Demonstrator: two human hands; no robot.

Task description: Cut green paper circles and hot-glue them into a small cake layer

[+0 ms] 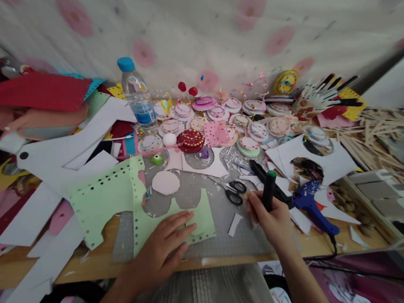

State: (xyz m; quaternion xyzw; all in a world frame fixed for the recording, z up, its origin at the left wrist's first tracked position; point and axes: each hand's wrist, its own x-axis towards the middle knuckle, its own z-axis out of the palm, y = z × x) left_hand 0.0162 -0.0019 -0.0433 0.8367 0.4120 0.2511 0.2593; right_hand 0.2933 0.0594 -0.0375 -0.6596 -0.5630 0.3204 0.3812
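My left hand [167, 241] lies flat with its fingers spread on the light green sheet [143, 229], which has curved cutouts and small holes along its edges. A black marker with a green end [269, 192] stands nearly upright in my right hand [269, 218], whose fingers are wrapped round it. Black-handled scissors [234, 192] lie on the grey cutting mat [209, 238], just left of my right hand. A pale round paper piece [165, 183] rests on the mat above the green sheet. Near my right hand is a small white paper scrap [235, 224].
A blue glue gun [313, 205] lies at the right with its cord over the table edge. Behind the mat are a water bottle [138, 98] and several decorated paper discs [191, 140]. Coloured sheets [41, 92] pile up at the left, wooden sticks [381, 140] at the right.
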